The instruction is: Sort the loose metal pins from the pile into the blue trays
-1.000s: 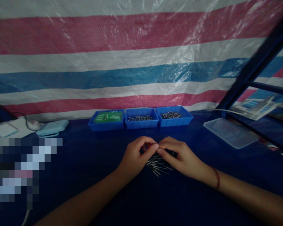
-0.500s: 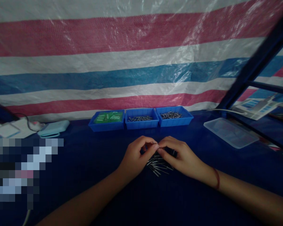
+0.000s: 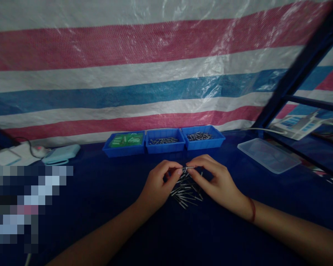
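My left hand (image 3: 161,181) and my right hand (image 3: 214,177) face each other over the middle of the dark blue table. Between their fingertips runs a thin metal rod (image 3: 187,168), pinched at its left end by my left thumb and forefinger and at its right by my right ones. Below and between the hands lies a loose pile of thin metal rods (image 3: 184,194) on the table. A red band circles my right wrist.
Three blue bins stand behind: a left one (image 3: 124,150) with green-and-white contents, a middle one (image 3: 165,148) and a right one (image 3: 207,144) with metal pieces. A clear plastic lid (image 3: 269,156) lies right, a light blue case (image 3: 61,154) left.
My fingertips have moved slightly apart, and the thin rod between them now shows. My right hand has shifted a little to the right, uncovering more of the pile.
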{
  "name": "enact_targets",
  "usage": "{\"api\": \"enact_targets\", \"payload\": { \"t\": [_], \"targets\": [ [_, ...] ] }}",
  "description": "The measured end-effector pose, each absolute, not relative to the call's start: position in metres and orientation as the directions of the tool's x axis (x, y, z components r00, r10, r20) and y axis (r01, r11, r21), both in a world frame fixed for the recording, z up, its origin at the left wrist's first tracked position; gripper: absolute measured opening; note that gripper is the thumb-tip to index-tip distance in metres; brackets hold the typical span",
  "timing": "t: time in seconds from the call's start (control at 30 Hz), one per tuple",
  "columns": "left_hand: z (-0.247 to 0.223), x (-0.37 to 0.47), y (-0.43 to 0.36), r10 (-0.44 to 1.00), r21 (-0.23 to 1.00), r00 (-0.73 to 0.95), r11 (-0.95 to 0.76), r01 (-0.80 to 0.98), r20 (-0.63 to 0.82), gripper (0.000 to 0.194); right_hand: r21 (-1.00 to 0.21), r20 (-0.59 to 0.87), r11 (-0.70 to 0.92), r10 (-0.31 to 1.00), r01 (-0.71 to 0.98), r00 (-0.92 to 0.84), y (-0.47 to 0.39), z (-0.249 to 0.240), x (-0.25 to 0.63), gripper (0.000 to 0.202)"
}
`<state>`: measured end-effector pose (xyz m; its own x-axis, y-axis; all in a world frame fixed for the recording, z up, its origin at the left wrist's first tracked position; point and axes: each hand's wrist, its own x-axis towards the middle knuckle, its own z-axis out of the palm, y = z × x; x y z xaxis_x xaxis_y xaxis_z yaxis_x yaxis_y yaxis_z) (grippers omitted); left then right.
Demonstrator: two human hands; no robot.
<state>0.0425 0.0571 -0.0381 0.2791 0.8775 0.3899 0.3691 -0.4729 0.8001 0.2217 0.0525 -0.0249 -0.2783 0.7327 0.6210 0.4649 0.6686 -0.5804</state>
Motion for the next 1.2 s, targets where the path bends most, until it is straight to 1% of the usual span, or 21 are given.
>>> {"api": "enact_targets", "payload": {
  "t": [0.13,0.3,0.37,0.43,0.5,0.57,0.63,0.67,0.7,0.73,0.8,0.87,0.97,1.03,1.07,1.1,1.2],
  "targets": [
    [-0.038,0.043,0.057,0.878,0.805,0.317,-0.463,0.372,0.359,0.013,-0.513,0.675,0.736,0.664,0.441,-0.322,0.05,-0.023,0.222,0.011],
    [-0.036,0.043,0.057,0.864,0.8,0.348,-0.481,0.358,0.364,0.017,-0.467,0.692,0.763,0.63,0.447,-0.353,0.049,-0.02,0.223,0.009],
    [-0.035,0.043,0.056,0.86,0.8,0.357,-0.486,0.352,0.365,0.019,-0.428,0.7,0.781,0.605,0.454,-0.38,0.048,-0.019,0.225,0.008],
    [-0.035,0.043,0.055,0.864,0.816,0.35,-0.476,0.329,0.363,0.019,-0.33,0.71,0.822,0.54,0.464,-0.452,0.051,-0.017,0.228,0.007],
    [-0.037,0.043,0.056,0.884,0.851,0.296,-0.442,0.284,0.361,0.016,-0.193,0.724,0.848,0.463,0.494,-0.512,0.058,-0.014,0.234,0.006],
    [-0.039,0.042,0.058,0.91,0.888,0.218,-0.4,0.226,0.354,0.02,-0.107,0.765,0.811,0.437,0.575,-0.473,0.072,-0.01,0.243,0.006],
    [-0.04,0.042,0.061,0.921,0.905,0.169,-0.381,0.19,0.352,0.024,-0.116,0.819,0.698,0.47,0.707,-0.329,0.091,-0.007,0.255,0.008],
    [-0.04,0.041,0.062,0.922,0.906,0.163,-0.378,0.192,0.351,0.023,-0.126,0.825,0.618,0.5,0.776,-0.264,0.101,-0.006,0.262,0.011],
    [-0.039,0.04,0.064,0.924,0.903,0.163,-0.375,0.21,0.346,0.022,-0.106,0.814,0.538,0.53,0.836,-0.238,0.111,-0.006,0.269,0.015],
    [-0.038,0.038,0.065,0.924,0.893,0.174,-0.376,0.246,0.341,0.021,-0.052,0.779,0.489,0.565,0.871,-0.271,0.119,-0.007,0.275,0.018],
    [-0.036,0.033,0.068,0.913,0.848,0.221,-0.401,0.347,0.342,0.018,0.011,0.739,0.438,0.602,0.899,-0.303,0.13,-0.011,0.285,0.023],
    [-0.033,0.027,0.071,0.876,0.755,0.313,-0.477,0.45,0.367,0.016,0.024,0.73,0.438,0.607,0.899,-0.315,0.13,-0.015,0.29,0.025],
    [-0.032,0.018,0.075,0.753,0.507,0.521,-0.657,0.558,0.401,0.018,-0.023,0.734,0.489,0.6,0.872,-0.317,0.118,-0.017,0.287,0.024],
    [-0.034,0.015,0.078,0.693,0.355,0.618,-0.721,0.595,0.372,0.017,-0.058,0.717,0.546,0.605,0.836,-0.345,0.108,-0.016,0.28,0.022],
    [-0.035,0.015,0.079,0.682,0.31,0.639,-0.731,0.608,0.355,0.017,-0.072,0.701,0.576,0.61,0.814,-0.37,0.103,-0.016,0.276,0.021],
    [-0.036,0.015,0.079,0.681,0.288,0.648,-0.732,0.618,0.34,0.017,-0.082,0.681,0.606,0.613,0.791,-0.4,0.099,-0.016,0.272,0.02],
    [-0.039,0.017,0.081,0.687,0.284,0.654,-0.727,0.625,0.317,0.016,-0.102,0.603,0.674,0.627,0.732,-0.493,0.089,-0.017,0.26,0.019]
  ]
}}
